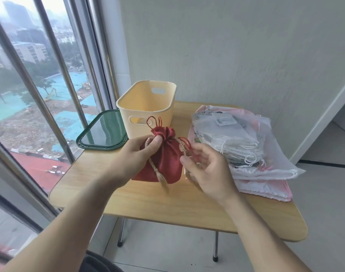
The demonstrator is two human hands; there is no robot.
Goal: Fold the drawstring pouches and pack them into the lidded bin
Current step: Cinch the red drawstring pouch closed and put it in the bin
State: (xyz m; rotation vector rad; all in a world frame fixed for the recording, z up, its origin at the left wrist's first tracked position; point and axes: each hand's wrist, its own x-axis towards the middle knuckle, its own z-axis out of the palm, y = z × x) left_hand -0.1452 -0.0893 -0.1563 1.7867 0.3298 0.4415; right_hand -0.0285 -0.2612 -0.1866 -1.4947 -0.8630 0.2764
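Wooden folding table [148, 203] beside a window: your left hand [136, 154] pinches the gathered neck of a red satin drawstring pouch [165, 160], held above the tabletop before the open cream plastic bin [146, 107]. Your right hand [209, 169] hooks its red cord, fingers loosely curled. Green lid [102, 130] lies left; pouch stack [238, 146] right, its label illegible.

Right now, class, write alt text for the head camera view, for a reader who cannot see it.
Two hands hold a red drawstring pouch above a wooden table: the left hand pinches its neck, the right hand fingers a cord. Behind stand an empty cream bin, its green lid beside it, and a pile of pale pouches.
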